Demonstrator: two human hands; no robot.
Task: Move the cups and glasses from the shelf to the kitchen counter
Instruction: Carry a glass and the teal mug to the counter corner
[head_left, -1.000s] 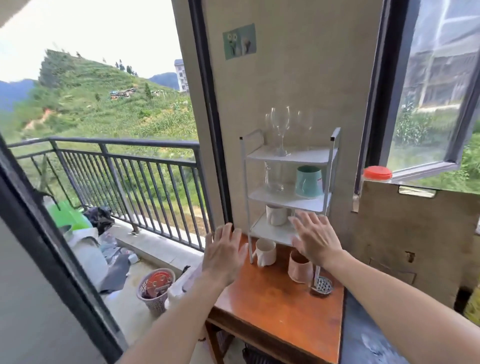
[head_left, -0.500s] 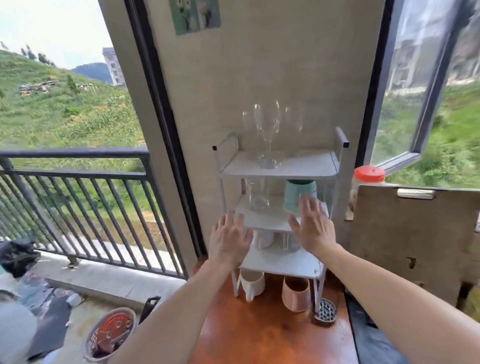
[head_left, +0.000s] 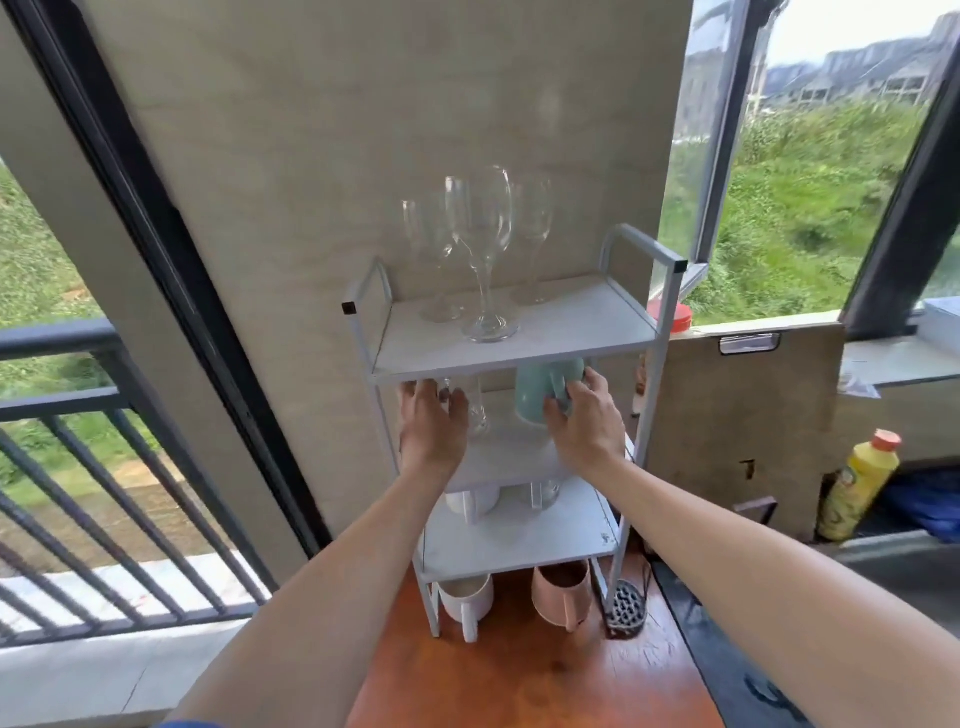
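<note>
Cup (head_left: 543, 397) and glass (head_left: 477, 410) stand side by side on the shelf's (head_left: 571, 322) middle tier, directly ahead of the hands. The right hand (head_left: 584, 426) curls round the cup's handle side; the left hand (head_left: 434, 423), fingers fairly straight, lies against the glass, not visibly wrapped round it.
</note>
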